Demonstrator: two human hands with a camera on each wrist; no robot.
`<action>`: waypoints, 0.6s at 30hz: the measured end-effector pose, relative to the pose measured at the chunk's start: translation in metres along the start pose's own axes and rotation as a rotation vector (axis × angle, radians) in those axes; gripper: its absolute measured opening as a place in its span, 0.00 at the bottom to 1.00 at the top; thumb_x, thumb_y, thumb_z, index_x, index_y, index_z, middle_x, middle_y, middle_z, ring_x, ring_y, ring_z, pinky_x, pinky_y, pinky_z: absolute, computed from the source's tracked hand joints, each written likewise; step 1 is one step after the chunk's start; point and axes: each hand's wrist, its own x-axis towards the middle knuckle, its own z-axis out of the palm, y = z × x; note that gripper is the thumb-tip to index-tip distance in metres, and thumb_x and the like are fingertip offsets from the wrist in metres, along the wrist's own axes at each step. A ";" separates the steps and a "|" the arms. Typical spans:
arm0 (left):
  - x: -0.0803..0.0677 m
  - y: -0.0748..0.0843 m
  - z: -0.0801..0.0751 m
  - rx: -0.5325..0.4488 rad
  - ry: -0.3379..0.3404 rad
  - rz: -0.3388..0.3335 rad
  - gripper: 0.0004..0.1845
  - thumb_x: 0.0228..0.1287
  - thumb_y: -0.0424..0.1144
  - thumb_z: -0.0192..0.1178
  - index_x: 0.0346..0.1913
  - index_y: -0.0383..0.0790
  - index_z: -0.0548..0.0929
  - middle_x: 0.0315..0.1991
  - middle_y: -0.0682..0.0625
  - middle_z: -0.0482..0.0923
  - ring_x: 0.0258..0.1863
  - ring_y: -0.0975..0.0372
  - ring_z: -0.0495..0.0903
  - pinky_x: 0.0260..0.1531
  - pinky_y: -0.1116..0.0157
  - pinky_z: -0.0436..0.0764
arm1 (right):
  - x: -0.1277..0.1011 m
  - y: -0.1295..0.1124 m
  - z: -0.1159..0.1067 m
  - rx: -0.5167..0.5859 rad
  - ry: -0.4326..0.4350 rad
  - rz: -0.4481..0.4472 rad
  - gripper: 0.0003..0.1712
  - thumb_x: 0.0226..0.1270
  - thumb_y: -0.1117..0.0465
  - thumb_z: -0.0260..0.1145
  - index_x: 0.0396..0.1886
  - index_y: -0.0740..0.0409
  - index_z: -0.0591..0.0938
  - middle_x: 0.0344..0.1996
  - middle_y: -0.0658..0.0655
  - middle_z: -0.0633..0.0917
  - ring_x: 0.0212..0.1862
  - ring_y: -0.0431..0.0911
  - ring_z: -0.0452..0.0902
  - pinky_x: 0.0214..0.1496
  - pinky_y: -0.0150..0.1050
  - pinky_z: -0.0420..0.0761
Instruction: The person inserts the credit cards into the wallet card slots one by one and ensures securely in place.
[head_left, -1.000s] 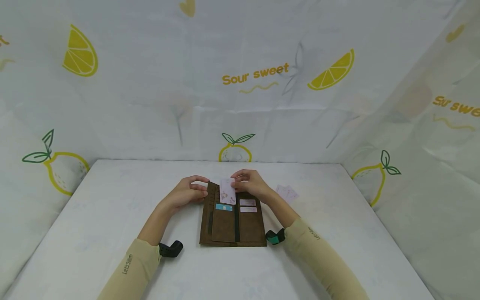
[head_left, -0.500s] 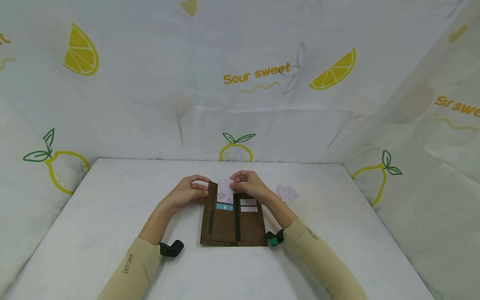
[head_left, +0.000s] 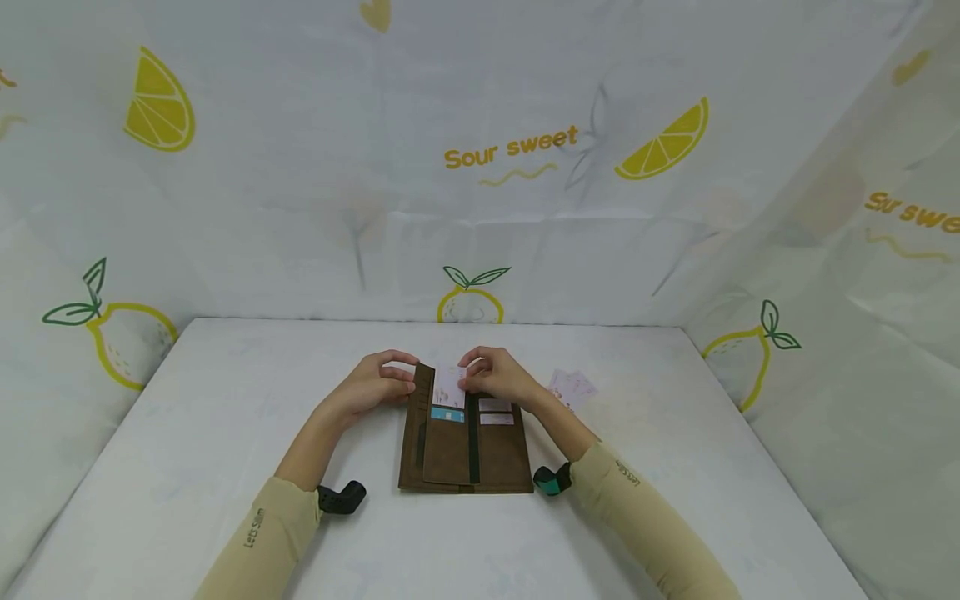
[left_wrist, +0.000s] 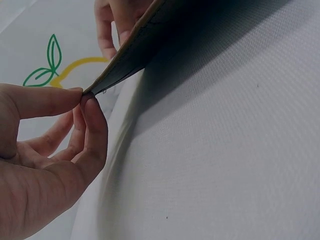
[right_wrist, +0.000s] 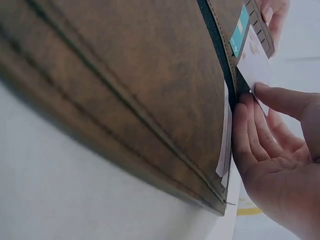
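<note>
A brown long wallet (head_left: 450, 454) lies opened out at the middle of the table, its left side raised. My left hand (head_left: 369, 386) pinches the wallet's upper left corner; in the left wrist view its thumb and fingertips meet on the wallet edge (left_wrist: 112, 67). My right hand (head_left: 501, 379) pinches a pale pink patterned card (head_left: 448, 387) by its right edge. The card stands partly inside a pocket of the left section, just above a blue card (head_left: 447, 414). In the right section, two pinkish cards (head_left: 497, 419) show in their slots, partly behind my right hand.
Several loose pink cards (head_left: 572, 388) lie overlapping on the white table (head_left: 262, 400), right of the wallet and beyond my right forearm. A black wrist camera (head_left: 342, 498) sits on my left wrist, another (head_left: 552, 478) on my right. A lemon-print sheet (head_left: 315, 167) hangs behind.
My right hand has brought the pink card slightly left and down, deeper into the pocket, so less of it shows. The left hand keeps its hold on the wallet corner.
</note>
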 end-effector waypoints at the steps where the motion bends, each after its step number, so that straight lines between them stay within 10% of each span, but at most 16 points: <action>1: 0.000 0.000 0.000 0.000 -0.001 0.000 0.26 0.73 0.30 0.66 0.72 0.34 0.75 0.46 0.48 0.83 0.41 0.63 0.85 0.45 0.68 0.85 | 0.000 0.001 0.000 -0.019 0.000 -0.004 0.16 0.73 0.64 0.74 0.56 0.63 0.84 0.42 0.60 0.90 0.39 0.40 0.85 0.46 0.33 0.83; 18: 0.000 0.001 0.001 0.002 -0.002 0.006 0.27 0.73 0.29 0.66 0.72 0.33 0.75 0.46 0.47 0.83 0.40 0.63 0.84 0.44 0.67 0.85 | -0.003 0.003 -0.007 -0.082 -0.123 -0.072 0.12 0.73 0.65 0.75 0.51 0.65 0.87 0.45 0.61 0.90 0.45 0.39 0.87 0.52 0.32 0.86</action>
